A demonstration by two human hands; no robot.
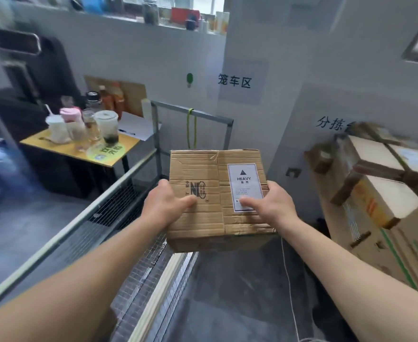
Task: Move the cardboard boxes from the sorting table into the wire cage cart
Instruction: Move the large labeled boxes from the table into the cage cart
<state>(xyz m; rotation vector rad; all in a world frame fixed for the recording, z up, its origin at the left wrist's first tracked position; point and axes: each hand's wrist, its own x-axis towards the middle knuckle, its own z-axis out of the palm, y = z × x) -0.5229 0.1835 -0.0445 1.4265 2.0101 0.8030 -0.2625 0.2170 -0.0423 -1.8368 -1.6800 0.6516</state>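
A worn brown cardboard box (203, 174) with a white HEAVY label hangs in the air at the middle of the view. My left hand (164, 204) grips its left side, thumb lying on the top face. My right hand (269, 203) grips its right side, thumb pressed on the label. The box is held above the open wire cage cart (119, 213), whose grey frame and mesh wall run from lower left to the back. The cart's dark floor shows below the box.
Several more cardboard boxes (380, 193) are stacked at the right by the wall. A small yellow table (54, 144) with cups and bottles stands left of the cart. A black office chair sits behind it. A green cord hangs from the cart's back rail (210, 116).
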